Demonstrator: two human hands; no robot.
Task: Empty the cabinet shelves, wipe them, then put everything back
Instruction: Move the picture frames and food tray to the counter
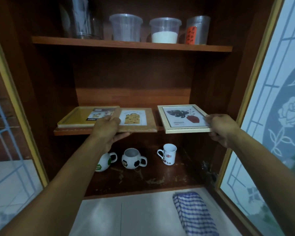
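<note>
Middle shelf (71, 132): left hand (107, 128) grips brown frame (138, 120), right hand (221, 128) grips white frame (182, 119) (gripped corners covered). Left forearm (71, 167) hides part of green-patched mug (103, 163).

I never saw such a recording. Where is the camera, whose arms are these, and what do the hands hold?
There is no machine: a person wears one camera on the head, so you look forward and down along their arms into an open cabinet. The left hand grips a brown picture frame on the middle shelf, beside a yellow tray. The right hand grips a white picture frame. Clear plastic containers stand on the upper shelf, three mugs on the bottom one. A blue checked cloth lies on the pale surface.
</note>
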